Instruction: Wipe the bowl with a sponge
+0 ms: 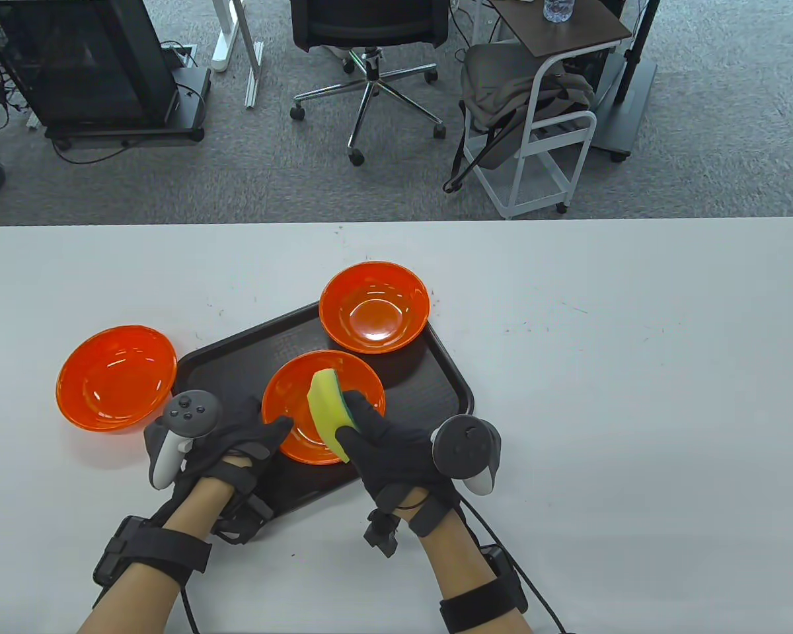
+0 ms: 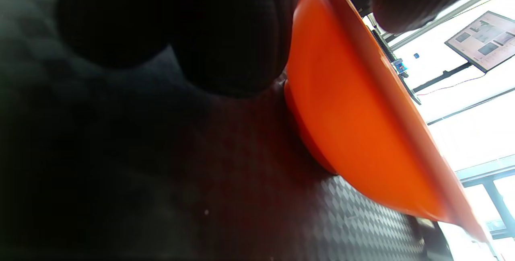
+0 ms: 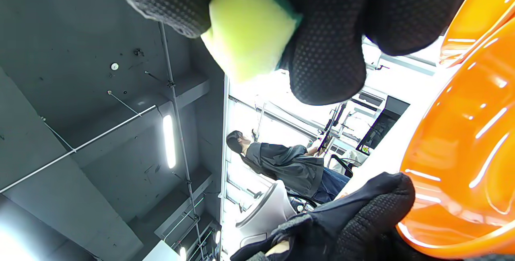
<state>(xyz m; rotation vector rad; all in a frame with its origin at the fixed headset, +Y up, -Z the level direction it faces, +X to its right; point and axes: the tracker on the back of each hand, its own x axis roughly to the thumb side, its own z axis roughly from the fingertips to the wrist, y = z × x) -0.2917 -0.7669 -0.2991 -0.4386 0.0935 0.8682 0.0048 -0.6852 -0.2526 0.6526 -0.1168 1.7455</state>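
Looking down from the table view, the right hand [image 1: 390,449] pinches a yellow sponge [image 1: 327,411] with a green scouring back, holding it on edge inside the near orange bowl [image 1: 291,389], which sits on a dark tray [image 1: 446,370]. The left hand [image 1: 238,439] curls over that bowl's near-left rim, thumb inside, steadying it. A second orange bowl [image 1: 375,307] rests on the tray's far corner, close behind the first, and a third orange bowl [image 1: 115,378] stands on the white table [image 1: 634,363] just left of the tray. In my judgement the main risk is the light bowl skating or tipping if the sponge bears hard on the far wall, since only one rim is held; a long stroke could also knock the bowl behind it. Open room lies to the right of the tray, while the left side is crowded. From the left wrist view, the bowl [image 2: 354,124] shows its outer wall and foot on the textured tray [image 2: 362,220], gloved fingers [image 2: 225,31] pressed against its side; the grip itself is too dark to read well. From the right wrist view, the fingertips [image 3: 326,52] clamp the sponge [image 3: 249,31] just above the bowl's [image 3: 462,144] glossy inside, whether touching I cannot tell, and a person [image 3: 281,164] stands in the background.
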